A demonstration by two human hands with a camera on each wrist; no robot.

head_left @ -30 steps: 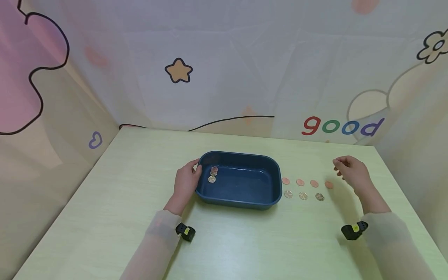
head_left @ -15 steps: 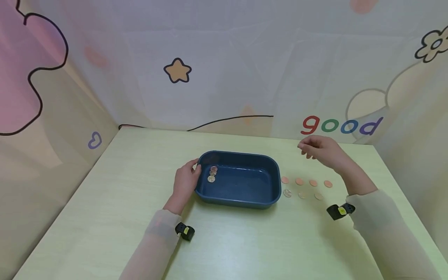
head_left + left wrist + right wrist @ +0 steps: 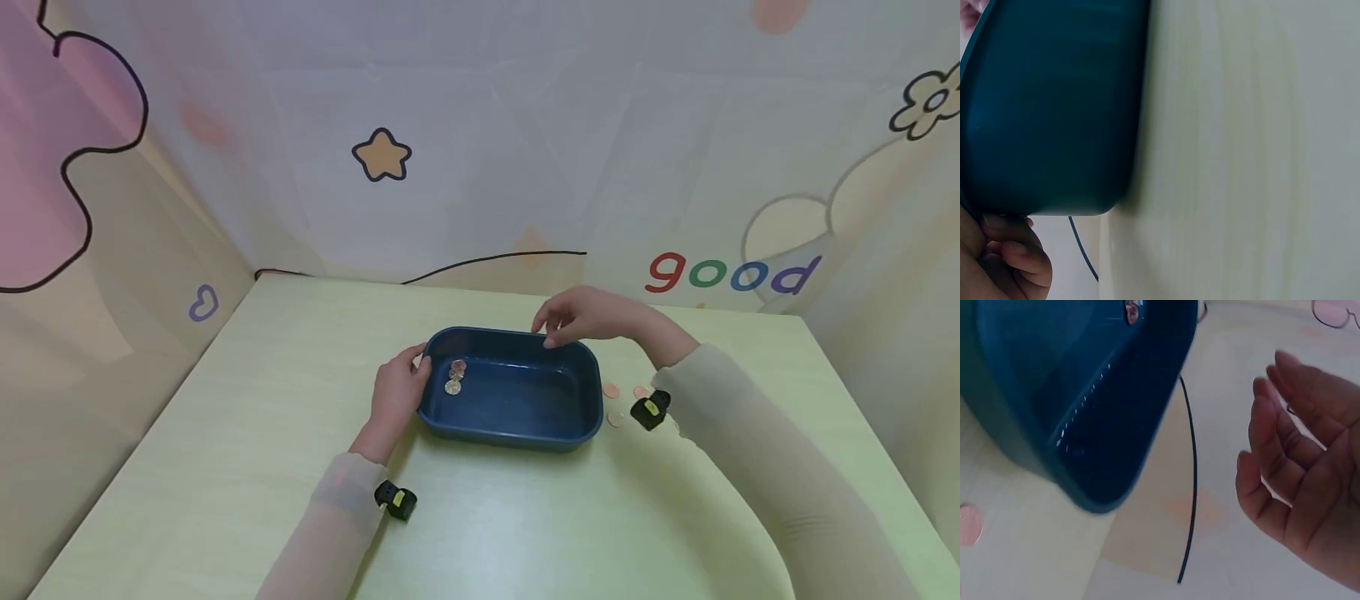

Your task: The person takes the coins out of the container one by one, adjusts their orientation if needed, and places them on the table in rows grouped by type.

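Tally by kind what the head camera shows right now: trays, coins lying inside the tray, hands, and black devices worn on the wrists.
Blue tray: 1
Coins visible inside it: 3
Hands, left hand and right hand: 2
Black wrist devices: 2
Total: 8

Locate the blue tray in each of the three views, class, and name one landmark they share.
Head: the blue tray sits below and slightly right of the picture's middle.
Left wrist: the blue tray fills the upper left.
Right wrist: the blue tray is upper left, partly cut off.
Shared landmark: the pale table, on the right in left wrist, lower left in right wrist.
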